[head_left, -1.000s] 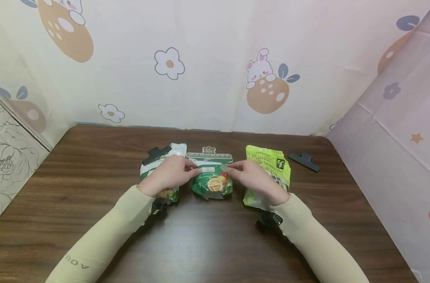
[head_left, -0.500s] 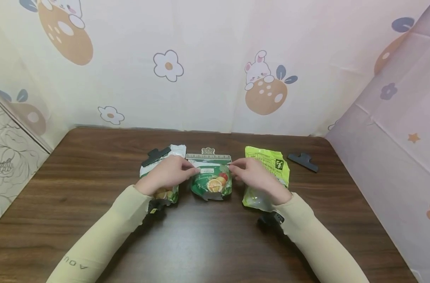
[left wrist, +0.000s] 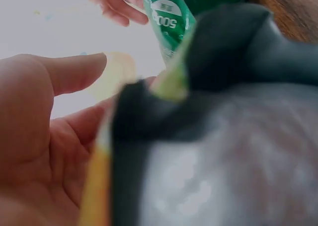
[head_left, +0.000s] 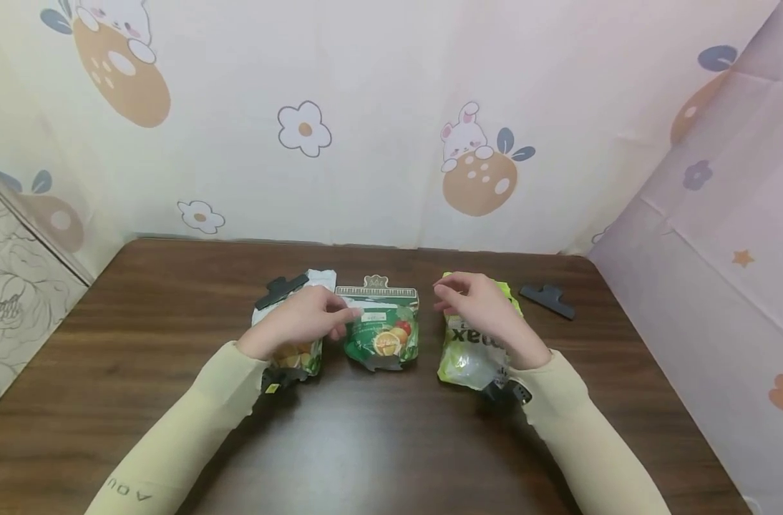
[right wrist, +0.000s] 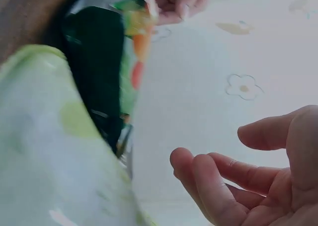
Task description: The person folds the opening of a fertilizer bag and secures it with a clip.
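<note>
Between the hands lies a green pouch (head_left: 381, 340) with fruit pictures, its top gripped by a broad clip (head_left: 376, 286). My left hand (head_left: 304, 318) hovers over a white and green fruit-print bag (head_left: 306, 357), fingers loosely bent with nothing between thumb and fingertips. A black clip (head_left: 282, 290) sits at that bag's top. My right hand (head_left: 484, 307) is above a yellow-green bag (head_left: 472, 357), covering part of it; in the right wrist view its thumb and fingers (right wrist: 208, 186) are apart and hold nothing.
A loose black clip (head_left: 547, 300) lies on the brown wooden table (head_left: 391, 443), right of the yellow-green bag. A patterned curtain (head_left: 366, 179) hangs behind the table's far edge, and more fabric runs along the right side.
My right hand has left the green pouch's top corner and moved right over the yellow-green bag. The left hand has drawn slightly left. The green pouch stays in place.
</note>
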Available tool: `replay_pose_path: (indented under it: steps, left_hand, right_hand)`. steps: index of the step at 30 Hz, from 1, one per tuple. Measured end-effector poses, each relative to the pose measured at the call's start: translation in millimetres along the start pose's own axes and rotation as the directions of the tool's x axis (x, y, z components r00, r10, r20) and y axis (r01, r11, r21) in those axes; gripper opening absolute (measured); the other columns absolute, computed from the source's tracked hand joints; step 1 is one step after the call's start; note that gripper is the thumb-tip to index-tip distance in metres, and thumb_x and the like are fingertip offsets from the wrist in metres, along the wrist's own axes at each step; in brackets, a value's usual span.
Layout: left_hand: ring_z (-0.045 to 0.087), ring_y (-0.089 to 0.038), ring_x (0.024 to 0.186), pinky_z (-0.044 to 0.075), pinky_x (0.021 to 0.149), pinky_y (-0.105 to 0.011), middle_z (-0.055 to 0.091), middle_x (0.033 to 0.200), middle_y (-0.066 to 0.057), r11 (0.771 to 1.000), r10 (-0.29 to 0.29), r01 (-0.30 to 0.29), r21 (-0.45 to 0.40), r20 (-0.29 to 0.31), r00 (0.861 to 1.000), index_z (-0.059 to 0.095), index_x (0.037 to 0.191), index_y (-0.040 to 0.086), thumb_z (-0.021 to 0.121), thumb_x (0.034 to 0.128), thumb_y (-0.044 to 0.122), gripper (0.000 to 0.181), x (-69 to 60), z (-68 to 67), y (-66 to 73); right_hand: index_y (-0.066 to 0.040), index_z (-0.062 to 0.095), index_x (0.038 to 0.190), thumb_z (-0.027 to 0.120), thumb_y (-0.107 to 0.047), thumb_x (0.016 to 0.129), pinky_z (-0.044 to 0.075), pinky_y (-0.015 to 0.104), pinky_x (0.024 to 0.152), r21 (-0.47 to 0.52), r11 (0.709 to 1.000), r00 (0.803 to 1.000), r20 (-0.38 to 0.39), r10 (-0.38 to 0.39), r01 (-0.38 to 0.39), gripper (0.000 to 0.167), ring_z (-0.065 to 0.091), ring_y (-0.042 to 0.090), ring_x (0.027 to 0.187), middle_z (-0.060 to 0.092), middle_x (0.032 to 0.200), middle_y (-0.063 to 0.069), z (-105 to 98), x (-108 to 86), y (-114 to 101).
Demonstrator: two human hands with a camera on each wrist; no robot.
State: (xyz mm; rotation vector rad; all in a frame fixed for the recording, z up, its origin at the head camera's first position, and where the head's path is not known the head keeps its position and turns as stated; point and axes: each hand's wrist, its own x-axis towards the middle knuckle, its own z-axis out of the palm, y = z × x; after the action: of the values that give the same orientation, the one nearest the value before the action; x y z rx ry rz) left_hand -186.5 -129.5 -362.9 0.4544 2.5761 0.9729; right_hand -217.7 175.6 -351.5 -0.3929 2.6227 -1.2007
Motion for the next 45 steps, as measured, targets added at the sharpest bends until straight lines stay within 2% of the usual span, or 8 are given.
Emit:
replay_pose_path:
  steps: [8, 12, 18, 27, 32, 37, 41, 45]
  left_hand:
    - [0.066, -0.023, 0.071, 0.046, 0.058, -0.034, 0.072, 0.079, -0.003, 0.996, 0.089, -0.089, 0.000, 0.036, 0.995, 0.075, 0.096, 0.014, 0.059, 0.0997, 0.043, 0.033, 2.2, -8.4, 19.6]
    - [0.066, -0.018, 0.072, 0.049, 0.067, -0.034, 0.072, 0.080, -0.001, 0.988, 0.148, -0.150, 0.049, 0.045, 0.988, 0.075, 0.104, 0.012, 0.059, 0.1001, 0.041, 0.034, 10.1, -13.5, 33.5]
    - [0.069, -0.018, 0.075, 0.052, 0.071, -0.036, 0.073, 0.082, 0.000, 0.976, 0.182, -0.186, 0.111, 0.045, 0.982, 0.073, 0.110, 0.013, 0.058, 0.1002, 0.042, 0.034, 27.2, -20.0, 48.8]
    - [0.068, -0.016, 0.089, 0.053, 0.078, -0.035, 0.073, 0.090, 0.003, 0.979, 0.192, -0.196, 0.059, 0.078, 0.978, 0.073, 0.106, 0.015, 0.056, 0.1003, 0.045, 0.035, 62.1, -28.4, 64.1]
    - [0.063, -0.012, 0.102, 0.050, 0.087, -0.036, 0.071, 0.109, 0.002, 0.983, 0.186, -0.185, -0.023, 0.068, 0.980, 0.069, 0.116, 0.016, 0.056, 0.0998, 0.046, 0.037, 78.2, -23.8, 69.7]
    - [0.056, -0.016, 0.116, 0.045, 0.097, -0.038, 0.065, 0.123, 0.003, 0.984, 0.174, -0.175, 0.024, 0.039, 0.984, 0.066, 0.124, 0.018, 0.056, 0.0988, 0.049, 0.042, 95.5, -14.8, 82.6]
    - [0.055, -0.017, 0.119, 0.044, 0.099, -0.039, 0.064, 0.125, 0.003, 0.982, 0.182, -0.183, 0.037, 0.013, 0.983, 0.067, 0.122, 0.018, 0.056, 0.0985, 0.050, 0.040, 110.7, -5.1, 90.6]
    - [0.057, -0.017, 0.115, 0.046, 0.095, -0.037, 0.064, 0.123, 0.002, 0.984, 0.179, -0.179, -0.016, 0.009, 0.984, 0.067, 0.122, 0.016, 0.057, 0.0990, 0.047, 0.040, 124.0, 6.7, 92.2]
  right_hand:
    - [-0.001, 0.062, 0.126, 0.058, -0.027, 0.102, 0.056, 0.042, 0.084, 0.035, 0.999, 0.999, -0.026, 0.038, -0.037, 0.036, 0.072, 0.029, 0.096, 0.068, 0.112, 0.017, -21.1, -7.7, 9.8]
    - [0.001, 0.062, 0.125, 0.056, -0.025, 0.103, 0.056, 0.040, 0.083, 0.005, 0.999, 0.998, -0.041, 0.043, -0.043, 0.034, 0.072, 0.028, 0.094, 0.068, 0.111, 0.019, -33.5, -11.9, 16.2]
    - [-0.001, 0.062, 0.124, 0.055, -0.035, 0.103, 0.053, 0.047, 0.089, -0.027, 0.997, 0.995, -0.066, 0.071, -0.073, 0.041, 0.072, 0.026, 0.093, 0.070, 0.109, 0.016, -47.4, -23.3, 26.8]
    - [0.000, 0.059, 0.129, 0.054, -0.045, 0.101, 0.048, 0.051, 0.096, 0.008, 0.990, 0.984, -0.114, 0.139, -0.139, 0.053, 0.071, 0.029, 0.098, 0.070, 0.110, 0.016, -56.6, -39.8, 46.0]
    - [-0.001, 0.059, 0.128, 0.052, -0.047, 0.101, 0.049, 0.054, 0.093, -0.033, 0.988, 0.981, -0.128, 0.146, -0.151, 0.054, 0.071, 0.029, 0.096, 0.072, 0.107, 0.015, -60.5, -41.6, 57.0]
    - [0.000, 0.061, 0.126, 0.052, -0.044, 0.102, 0.053, 0.049, 0.087, -0.074, 0.983, 0.975, -0.159, 0.154, -0.168, 0.050, 0.071, 0.029, 0.094, 0.072, 0.105, 0.015, -66.1, -43.7, 71.2]
    - [0.001, 0.060, 0.126, 0.052, -0.041, 0.103, 0.055, 0.046, 0.082, -0.094, 0.975, 0.964, -0.192, 0.182, -0.203, 0.049, 0.071, 0.031, 0.094, 0.072, 0.104, 0.016, -69.6, -47.0, 83.4]
    - [0.000, 0.062, 0.122, 0.057, -0.036, 0.101, 0.054, 0.042, 0.076, -0.148, 0.964, 0.958, -0.218, 0.188, -0.223, 0.041, 0.071, 0.028, 0.089, 0.073, 0.100, 0.013, -71.4, -50.8, 94.0]
